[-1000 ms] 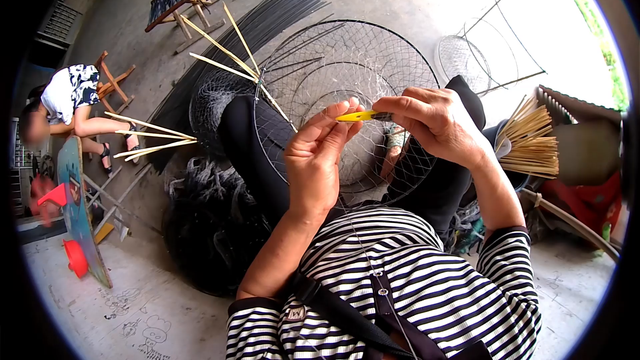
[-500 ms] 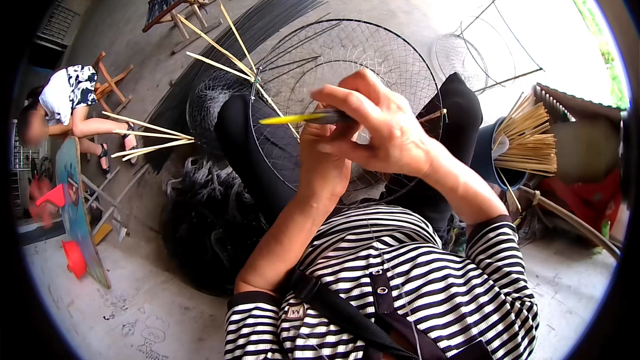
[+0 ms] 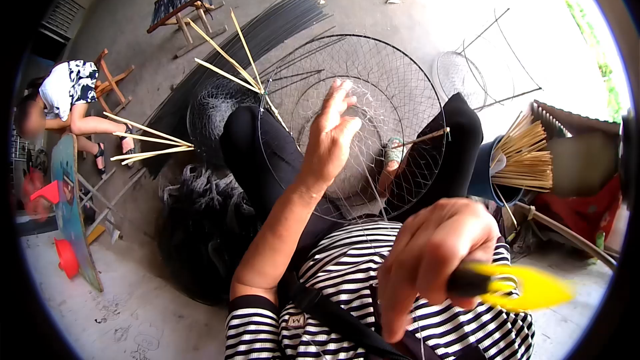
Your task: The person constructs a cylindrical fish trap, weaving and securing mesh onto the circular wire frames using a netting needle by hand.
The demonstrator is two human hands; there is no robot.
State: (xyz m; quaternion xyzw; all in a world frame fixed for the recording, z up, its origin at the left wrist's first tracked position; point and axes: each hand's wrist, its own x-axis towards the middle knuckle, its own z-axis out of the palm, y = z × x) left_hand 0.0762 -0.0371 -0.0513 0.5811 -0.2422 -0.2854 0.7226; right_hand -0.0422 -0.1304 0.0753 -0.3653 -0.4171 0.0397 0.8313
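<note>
My right hand [image 3: 437, 253], large and near the camera at the lower right, is closed round a yellow tool with a black end [image 3: 527, 287]. Over the round net frame [image 3: 407, 60], my left hand [image 3: 330, 133] is raised with its thumb apart from the fingers; fine pale thread lies by its fingertips. The netted hoop rests across my knees, with thin strands running from it toward my striped shirt [image 3: 347, 253]. A short stick [image 3: 423, 137] crosses its right rim, and light sticks [image 3: 230, 60] meet at its left rim.
A blue bucket [image 3: 481, 177] of wooden sticks [image 3: 523, 157] stands at the right. Dark rods [image 3: 280, 23] lie on the floor beyond my knees. A folding stool [image 3: 180, 7] is at the upper left. Another person [image 3: 67, 97] sits at the far left, beside a painted board [image 3: 70, 203].
My right hand has moved away from my left hand, down and right toward the camera, with the yellow tool. My left hand now shows apart above the net.
</note>
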